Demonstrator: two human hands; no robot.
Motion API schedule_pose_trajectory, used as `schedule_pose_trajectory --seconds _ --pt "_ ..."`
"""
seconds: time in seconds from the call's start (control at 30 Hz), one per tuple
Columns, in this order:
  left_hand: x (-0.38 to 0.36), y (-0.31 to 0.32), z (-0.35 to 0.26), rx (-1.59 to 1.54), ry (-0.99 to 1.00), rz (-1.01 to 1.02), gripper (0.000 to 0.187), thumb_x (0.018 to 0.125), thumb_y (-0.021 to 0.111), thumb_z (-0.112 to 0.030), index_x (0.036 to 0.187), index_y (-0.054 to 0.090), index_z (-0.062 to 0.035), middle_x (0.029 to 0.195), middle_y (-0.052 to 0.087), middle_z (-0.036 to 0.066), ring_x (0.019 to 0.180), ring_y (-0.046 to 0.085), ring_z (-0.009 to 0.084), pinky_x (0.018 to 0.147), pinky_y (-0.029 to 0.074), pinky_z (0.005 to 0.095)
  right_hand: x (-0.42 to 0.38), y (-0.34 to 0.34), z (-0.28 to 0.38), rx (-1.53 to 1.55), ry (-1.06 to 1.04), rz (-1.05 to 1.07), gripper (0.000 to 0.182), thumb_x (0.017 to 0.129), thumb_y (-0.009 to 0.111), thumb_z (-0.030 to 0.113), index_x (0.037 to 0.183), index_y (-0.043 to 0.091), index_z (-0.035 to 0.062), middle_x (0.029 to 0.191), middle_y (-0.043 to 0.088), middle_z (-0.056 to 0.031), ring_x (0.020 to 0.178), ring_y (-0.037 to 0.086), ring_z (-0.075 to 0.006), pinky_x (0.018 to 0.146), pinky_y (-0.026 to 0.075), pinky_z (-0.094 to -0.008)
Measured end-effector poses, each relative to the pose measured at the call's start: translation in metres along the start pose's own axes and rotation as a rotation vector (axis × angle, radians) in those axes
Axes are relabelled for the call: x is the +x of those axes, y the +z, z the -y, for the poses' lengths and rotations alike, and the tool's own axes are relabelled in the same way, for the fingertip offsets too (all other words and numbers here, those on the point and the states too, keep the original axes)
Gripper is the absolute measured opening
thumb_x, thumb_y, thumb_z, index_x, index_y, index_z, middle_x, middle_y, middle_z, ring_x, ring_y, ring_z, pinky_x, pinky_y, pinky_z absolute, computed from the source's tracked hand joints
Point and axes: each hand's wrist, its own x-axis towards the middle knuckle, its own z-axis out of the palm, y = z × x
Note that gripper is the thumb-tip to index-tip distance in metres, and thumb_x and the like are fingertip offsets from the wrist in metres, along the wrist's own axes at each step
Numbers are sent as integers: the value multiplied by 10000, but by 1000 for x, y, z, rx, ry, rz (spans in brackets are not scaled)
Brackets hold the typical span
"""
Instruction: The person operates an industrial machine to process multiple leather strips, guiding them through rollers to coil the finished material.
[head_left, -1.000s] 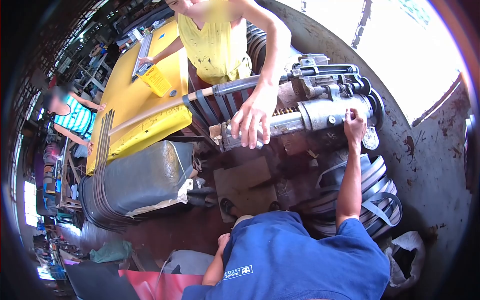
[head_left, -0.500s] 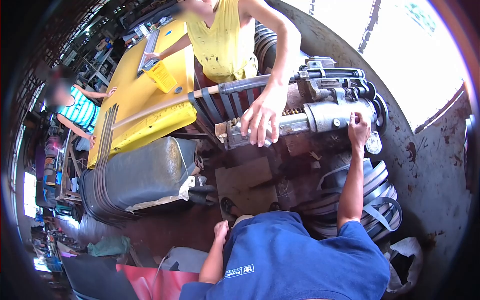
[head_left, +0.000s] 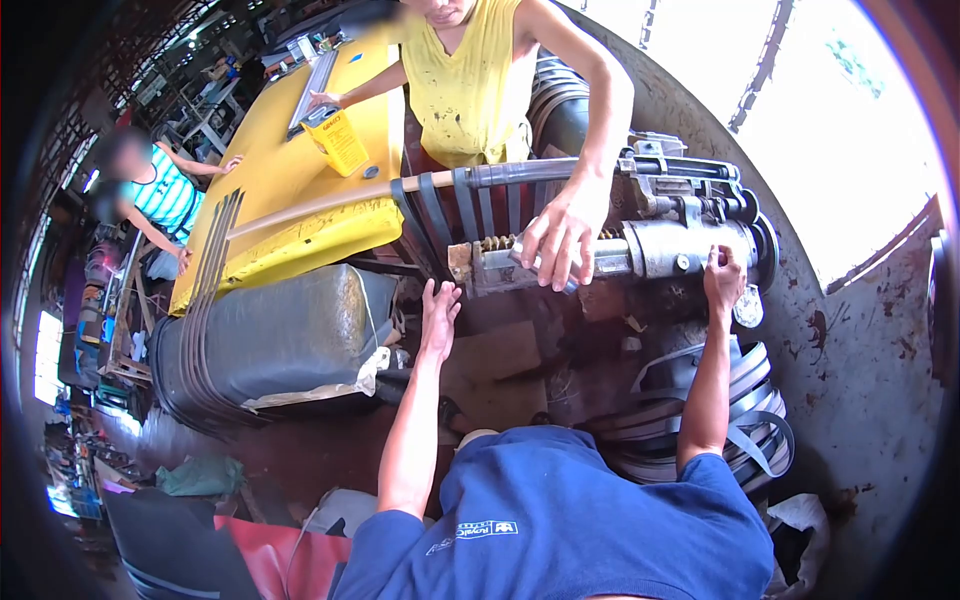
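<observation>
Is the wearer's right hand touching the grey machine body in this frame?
Touching. The head view shows the right hand with its fingers pressed against the lower edge of the grey machine body, no gap visible.

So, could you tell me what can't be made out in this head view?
- Right hand: its palm lies against the grey machine; grip unclear.
- Shaft: its middle is covered by the co-worker's hand.
- Yellow box: print too small.
- Left hand: open, touching nothing visible.

A yellow table (head_left: 262, 205) carries a yellow box (head_left: 338, 141) and a metal strip (head_left: 312, 88).
</observation>
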Motion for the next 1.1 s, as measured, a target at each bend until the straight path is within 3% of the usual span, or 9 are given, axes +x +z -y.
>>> schedule_pose_trajectory --seconds 0.03,0.13,0.17,0.27,0.3,0.4,0.73,0.93,1.1 --pt "6 5 3 -10 -17 1 805 913 613 -493 1507 171 -179 1443 384 60 1357 335 206 1085 256 454 0 0 0 -8 -4 -2 256 874 627 330 994 706 118 886 688 -101 868 653 -287 787 494 -410" --pt "9 26 -3 -35 -33 7 874 909 617 -495 1533 90 -185 1521 263 49 1422 217 221 1113 163 528 1 1 -2 -28 -8 -9 286 878 618 358 1009 710 121 897 710 -107 867 671 -285 790 500 -405" --pt "6 34 -11 -41 -31 43 1028 896 651 -471 1530 -65 -95 1536 251 142 1422 226 283 1144 146 508 1 1 -2 -32 -8 -12 285 877 619 358 1008 710 121 894 710 -105 867 671 -284 790 499 -405" --pt "9 44 -15 74 10 83 991 915 641 -434 1530 -56 -90 1523 264 130 1411 234 245 1152 147 480 -1 1 1 -28 -11 -17 271 873 625 340 1000 708 116 881 695 -103 870 656 -288 791 496 -412" --pt "22 38 -2 21 124 147 907 942 612 -398 1532 6 -72 1511 279 107 1393 254 215 1156 163 412 -1 0 2 -25 -13 -20 264 871 627 332 996 706 113 876 687 -103 872 648 -291 791 494 -416" --pt "39 39 3 4 195 172 826 963 582 -378 1529 75 -54 1505 287 105 1386 271 208 1156 166 343 -1 2 0 -19 -5 -17 264 872 625 334 995 708 115 870 684 -103 867 647 -292 788 493 -416" --pt "20 61 -1 264 263 -56 816 972 510 -471 1515 123 0 1532 253 148 1404 260 226 1161 172 348 -1 0 1 -54 -47 -25 257 879 620 334 990 714 122 861 699 -101 835 665 -273 770 502 -396" --pt "25 60 6 236 252 -54 744 979 485 -479 1470 225 14 1413 403 143 1310 372 225 1115 242 334 -3 0 2 -19 -87 -36 220 880 617 295 936 689 95 836 661 -101 835 627 -288 759 485 -415" --pt "28 64 3 221 277 -106 607 970 473 -403 1387 356 23 1331 465 140 1235 420 214 1070 281 322 -4 -1 3 -21 -94 -41 212 877 621 290 926 686 94 830 659 -101 825 627 -289 748 485 -420"
